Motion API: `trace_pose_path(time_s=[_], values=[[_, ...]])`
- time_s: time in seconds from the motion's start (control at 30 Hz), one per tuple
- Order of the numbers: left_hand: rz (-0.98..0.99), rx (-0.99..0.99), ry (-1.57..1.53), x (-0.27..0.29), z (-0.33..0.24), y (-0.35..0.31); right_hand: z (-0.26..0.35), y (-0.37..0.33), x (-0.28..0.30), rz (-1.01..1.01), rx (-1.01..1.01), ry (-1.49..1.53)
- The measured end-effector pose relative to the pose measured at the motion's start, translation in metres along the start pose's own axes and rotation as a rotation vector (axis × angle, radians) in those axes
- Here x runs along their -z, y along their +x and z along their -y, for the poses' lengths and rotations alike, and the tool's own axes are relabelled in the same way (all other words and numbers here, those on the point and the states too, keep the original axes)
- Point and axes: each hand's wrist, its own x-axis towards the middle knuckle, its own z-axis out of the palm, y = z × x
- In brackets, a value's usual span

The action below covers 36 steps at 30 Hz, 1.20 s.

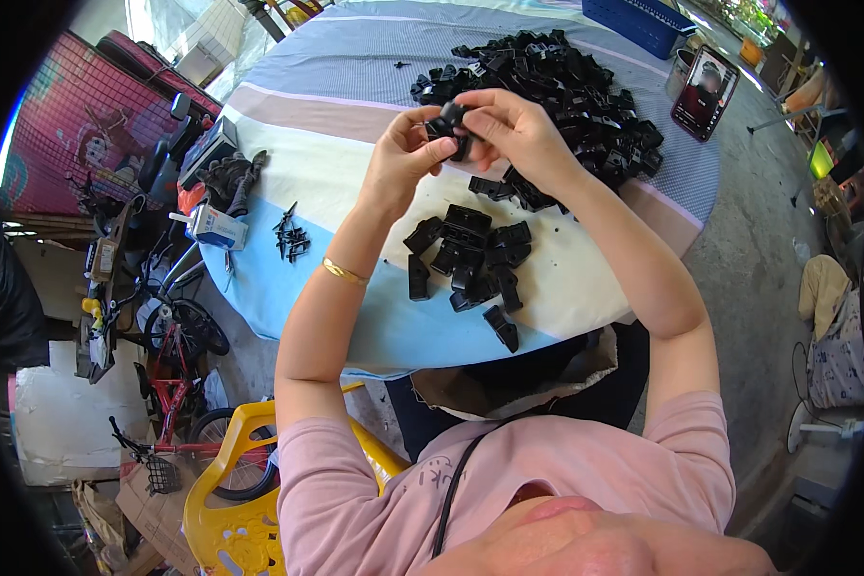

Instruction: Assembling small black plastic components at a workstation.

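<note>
Between my two hands, above the middle of the table, is a small black plastic part (448,119). My left hand (408,152) pinches it from the left with thumb and fingers. From the right, my right hand (511,130) closes its thumb and fingers on the same part; its exact shape is partly hidden by the fingers. Just beyond and to the right lies a big heap of black plastic parts (571,91). Nearer to me, below my hands, a smaller group of similar black parts (466,250) is spread on the striped tablecloth (355,173).
Thin black pieces (291,235) lie in a small pile at the left, near a small box (218,228) at the table's edge. A phone (706,93) stands at the right, by a blue basket (640,24). A yellow chair (235,480) is at lower left.
</note>
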Motion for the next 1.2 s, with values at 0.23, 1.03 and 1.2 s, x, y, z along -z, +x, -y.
trace_pose_path(time_s=[0.23,1.03,1.2], values=[[-0.049,-0.103,0.097,-0.006,-0.003,-0.005,0.003,-0.009,-0.010,0.039,-0.225,0.256],[0.502,-0.022,0.524,-0.001,-0.052,-0.028,-0.014,0.037,0.043,-0.357,0.246,-1.035],[0.732,-0.043,0.693,-0.013,-0.044,-0.027,-0.027,0.059,0.042,-0.148,0.009,-1.477]])
